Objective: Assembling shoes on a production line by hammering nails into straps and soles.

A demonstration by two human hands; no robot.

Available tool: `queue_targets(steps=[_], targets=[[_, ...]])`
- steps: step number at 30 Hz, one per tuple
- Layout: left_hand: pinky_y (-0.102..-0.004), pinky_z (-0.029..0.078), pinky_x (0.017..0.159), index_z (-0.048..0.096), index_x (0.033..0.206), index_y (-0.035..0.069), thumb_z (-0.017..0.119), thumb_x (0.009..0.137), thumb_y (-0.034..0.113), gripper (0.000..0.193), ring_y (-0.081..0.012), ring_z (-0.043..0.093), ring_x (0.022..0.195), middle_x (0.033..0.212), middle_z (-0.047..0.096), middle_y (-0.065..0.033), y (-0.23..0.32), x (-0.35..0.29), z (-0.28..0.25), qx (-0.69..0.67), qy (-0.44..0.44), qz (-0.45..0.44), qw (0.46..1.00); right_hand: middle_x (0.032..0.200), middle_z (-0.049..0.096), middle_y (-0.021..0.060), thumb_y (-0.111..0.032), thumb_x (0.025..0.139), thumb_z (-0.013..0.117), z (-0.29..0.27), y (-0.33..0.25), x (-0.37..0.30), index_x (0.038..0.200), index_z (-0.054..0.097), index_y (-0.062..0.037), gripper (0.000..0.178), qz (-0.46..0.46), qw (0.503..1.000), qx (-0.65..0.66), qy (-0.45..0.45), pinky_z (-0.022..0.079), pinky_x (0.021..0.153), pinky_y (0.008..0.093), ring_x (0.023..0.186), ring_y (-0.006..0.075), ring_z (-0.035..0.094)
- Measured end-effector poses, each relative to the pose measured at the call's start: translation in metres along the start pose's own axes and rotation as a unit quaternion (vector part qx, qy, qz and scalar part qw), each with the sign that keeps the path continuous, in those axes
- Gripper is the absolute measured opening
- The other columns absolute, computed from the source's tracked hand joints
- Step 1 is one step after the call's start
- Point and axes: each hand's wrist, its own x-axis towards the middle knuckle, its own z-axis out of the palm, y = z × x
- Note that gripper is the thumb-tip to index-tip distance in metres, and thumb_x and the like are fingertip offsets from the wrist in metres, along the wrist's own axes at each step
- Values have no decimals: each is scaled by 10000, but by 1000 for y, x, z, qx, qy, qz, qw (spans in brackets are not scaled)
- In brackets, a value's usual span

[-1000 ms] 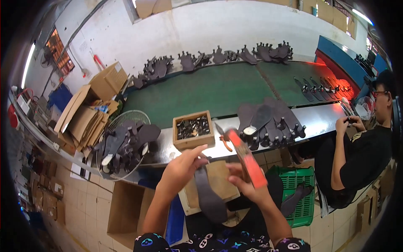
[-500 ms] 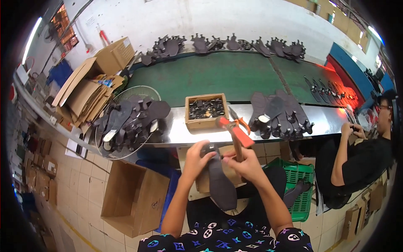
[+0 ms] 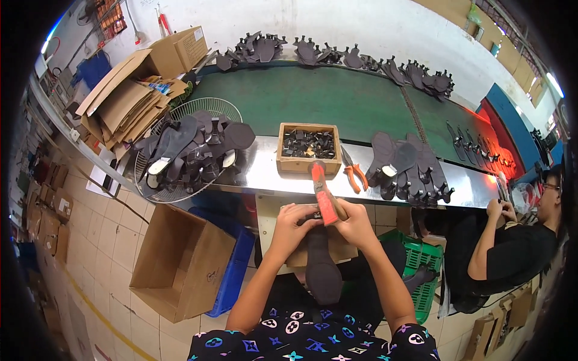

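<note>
A dark sandal sole [image 3: 323, 271] points toward me over a pale work block [image 3: 296, 259] at my lap. Wrapped round the sole's far end is my left hand [image 3: 291, 227], its thumb on top. My right hand [image 3: 356, 226] grips the handle of a hammer with a red head [image 3: 326, 204], which tilts up and away above the sole. The right fingers are close to the left ones at the sole's far end; the hammer hides whether they also pinch a small part there.
Beyond my hands are a wooden box [image 3: 308, 168] of small dark parts, orange-handled pliers [image 3: 354, 174] and piled soles [image 3: 397, 165]. A wire basket [image 3: 232, 109] of sandals stands left, near a cardboard box [image 3: 180, 265]. A green crate [image 3: 424, 253] and a seated person [image 3: 512, 246] are right.
My view has shifted slightly. The sole has swung from slanting to nearly straight toward me. My right hand, with the hammer, has come closer to my left at the sole's far end.
</note>
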Motion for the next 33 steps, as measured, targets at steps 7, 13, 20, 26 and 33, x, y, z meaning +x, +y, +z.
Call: queue_targets(steps=[7,13,20,26,33], targets=[[-428,421,1007,736,1011,41,787,783,144,256,-292,666,1061,1066,746,-102,7,0,-3,25,-18,-18,999,856,683,118,-35,803,714,3,-6,-3,963,649,-28,172,-180,981,-49,60,527,688,411,795,361,664],[-345,542,806,735,1053,2,783,777,64,287,-190,723,891,971,764,-91,10,3,0,-108,-15,-77,991,991,694,118,-28,814,691,-6,-25,-15,1056,655,-52,246,-118,968,-221,2,543,713,412,853,338,685],[-297,552,866,762,1034,-20,775,775,5,261,-168,710,949,1029,764,-126,8,8,-6,-135,-67,-92,984,900,619,194,-77,972,642,-8,-45,-65,1404,485,39,474,-55,990,60,111,515,699,355,733,306,620],[-285,554,866,758,1071,-17,755,781,-3,291,-161,707,957,1055,765,-124,8,8,-5,-148,-43,-72,985,851,574,182,-3,952,637,-6,-57,-101,1490,426,23,579,-163,976,-90,113,520,666,377,699,329,592],[-384,433,1063,511,1392,-30,798,809,155,676,-226,656,1150,1162,746,-62,7,-1,-12,-28,-94,-91,991,937,637,203,-21,915,686,-36,-98,-103,1459,458,49,593,-185,971,-130,81,546,652,360,749,330,641]])
